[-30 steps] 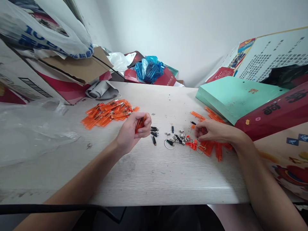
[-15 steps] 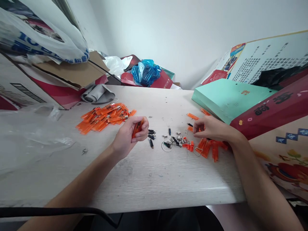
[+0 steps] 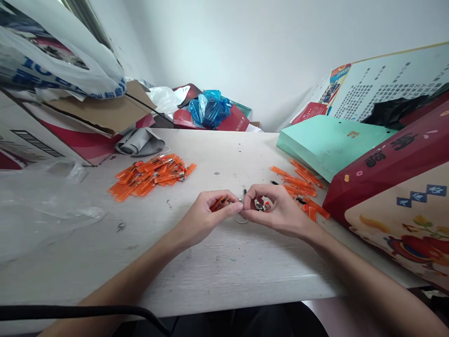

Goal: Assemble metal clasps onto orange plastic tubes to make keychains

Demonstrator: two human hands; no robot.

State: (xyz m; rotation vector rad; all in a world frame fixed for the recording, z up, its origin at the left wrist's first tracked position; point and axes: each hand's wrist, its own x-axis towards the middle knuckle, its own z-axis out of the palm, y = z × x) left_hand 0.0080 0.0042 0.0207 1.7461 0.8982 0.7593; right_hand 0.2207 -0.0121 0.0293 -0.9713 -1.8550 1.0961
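Note:
My left hand (image 3: 205,215) is closed around an orange lighter (image 3: 220,202); part of it shows between the curled fingers and the thumb. My right hand (image 3: 278,213) is pinched, thumb against forefinger, with its tips meeting my left fingertips. Whatever small piece sits in that pinch is hidden. Through the loop of my right fingers, small metal and red parts (image 3: 262,204) show on the table. A little black part (image 3: 244,191) lies just beyond the fingertips, and a thin ring (image 3: 242,220) is partly covered by my hands.
A pile of orange lighters (image 3: 150,175) lies on the table (image 3: 210,267) to the left. Orange lighter pieces (image 3: 298,182) are scattered at right, by a mint-green box (image 3: 326,140) and a red gift bag (image 3: 382,168). Clear plastic (image 3: 45,206) covers the left side.
My right hand has moved left from the orange pieces to meet my left hand. My left hand has come slightly right and down, still holding the lighter.

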